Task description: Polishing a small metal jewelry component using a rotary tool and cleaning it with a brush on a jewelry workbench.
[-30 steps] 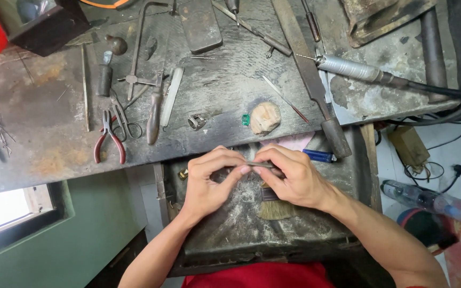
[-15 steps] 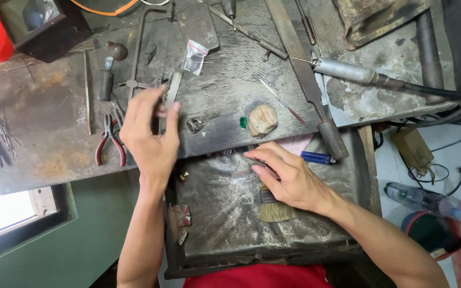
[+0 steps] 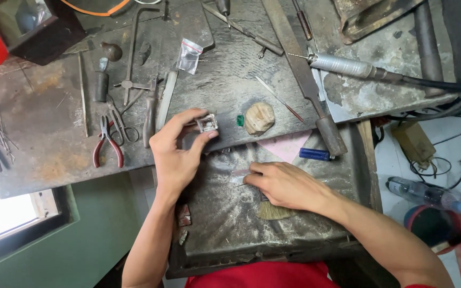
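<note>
My left hand (image 3: 177, 152) is at the front edge of the worn metal workbench (image 3: 38, 133). Its thumb and fingers pinch a small square silver setting (image 3: 207, 124). A small green stone (image 3: 240, 120) and a beige lump (image 3: 259, 118) lie just right of the setting. My right hand (image 3: 284, 184) rests palm down in the dusty drawer tray (image 3: 230, 224) below the bench. Its fingertips press on a small thin metal piece (image 3: 239, 176). A brush (image 3: 273, 210) lies partly under that hand.
Red-handled pliers (image 3: 105, 141), scissors (image 3: 121, 122), files and gravers lie left on the bench. A small plastic bag (image 3: 189, 55), a long file (image 3: 305, 80), a rotary handpiece (image 3: 348, 66) with cable, and a blue object (image 3: 315, 154) sit right. A bottle (image 3: 433, 194) lies on the floor.
My left hand left the right hand, reached onto the bench, and has picked up the square silver setting. My right hand stayed in the tray.
</note>
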